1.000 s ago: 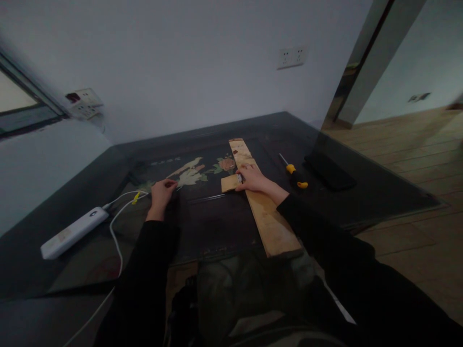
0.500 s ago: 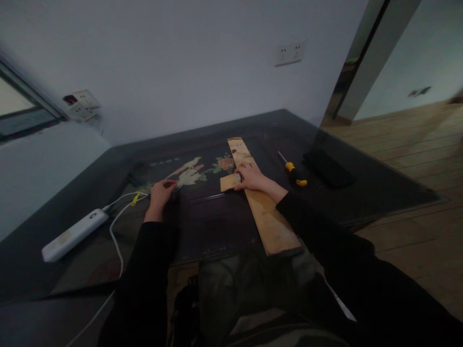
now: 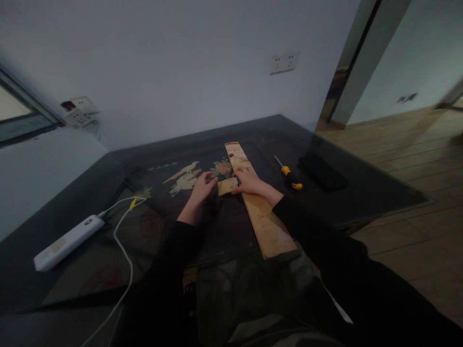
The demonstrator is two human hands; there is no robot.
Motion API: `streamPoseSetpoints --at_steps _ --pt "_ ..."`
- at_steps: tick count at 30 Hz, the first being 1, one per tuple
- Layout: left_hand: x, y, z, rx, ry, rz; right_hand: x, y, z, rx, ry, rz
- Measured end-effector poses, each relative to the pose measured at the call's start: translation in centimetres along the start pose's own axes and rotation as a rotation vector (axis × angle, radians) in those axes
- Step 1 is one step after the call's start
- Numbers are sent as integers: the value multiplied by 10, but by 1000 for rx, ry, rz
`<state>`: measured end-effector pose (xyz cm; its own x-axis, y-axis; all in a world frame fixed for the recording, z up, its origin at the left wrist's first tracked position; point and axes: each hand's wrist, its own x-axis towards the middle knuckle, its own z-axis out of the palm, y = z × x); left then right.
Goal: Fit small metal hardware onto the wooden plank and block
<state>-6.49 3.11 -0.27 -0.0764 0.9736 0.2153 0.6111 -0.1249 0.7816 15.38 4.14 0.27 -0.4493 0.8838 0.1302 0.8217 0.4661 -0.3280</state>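
The small wood piece [image 3: 224,186] lies on the dark table [image 3: 361,193], against the long plank [image 3: 258,207]. The left hand [image 3: 202,188] pinches its near end. The right hand [image 3: 248,180] presses flat, fingers curled. The piece looks light and stiff, easy to grip by its edges.

No text, label or number is clear enough to read.
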Motion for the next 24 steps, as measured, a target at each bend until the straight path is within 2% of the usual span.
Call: streamPoseSetpoints --at_steps 3,6,10,12,20,24 --pt "7 7 29 2 -5 -77 2 2 2 -8 -9 3" --pt "8 12 40 75 -25 9 3 4 3 -8 -3 -2" --pt "1 14 38 56 -271 177 1 3 1 1 -12 -17" --pt "-2 11 34 69 -328 234 0 2 -2 -5 -18 -18" --pt "-1 0 31 351 -283 386 -1 -1 -3 -16 -34 -2" --pt "-5 1 33 397 -295 398 2 4 -5 58 -12 -23"
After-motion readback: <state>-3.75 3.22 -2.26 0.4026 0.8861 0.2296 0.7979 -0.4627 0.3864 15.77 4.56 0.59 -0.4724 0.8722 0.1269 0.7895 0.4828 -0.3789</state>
